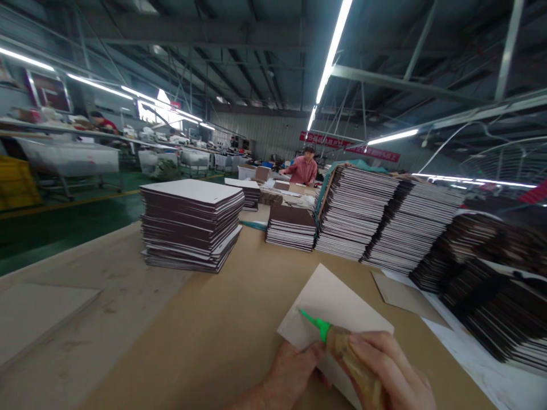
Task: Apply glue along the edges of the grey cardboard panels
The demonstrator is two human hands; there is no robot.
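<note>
My right hand (391, 367) is wrapped round a brownish glue bottle (352, 364) with a green nozzle. The nozzle tip points left and down, at or just above the far-left part of a pale rectangular board (333, 296). My left hand (294, 367) grips the near-left edge of that board, thumb on top and the other fingers partly hidden underneath. The board is held at an angle over the brown table covering (205, 324). Whether the nozzle touches the board I cannot tell.
A stack of dark-edged boards (192, 228) stands left of centre. Behind the held board are a lower stack (290, 228) and tall stacks (359, 210). More dark stacks (499, 307) lean at right. A flat board (405, 296) lies nearby. A person (301, 169) stands across the tables.
</note>
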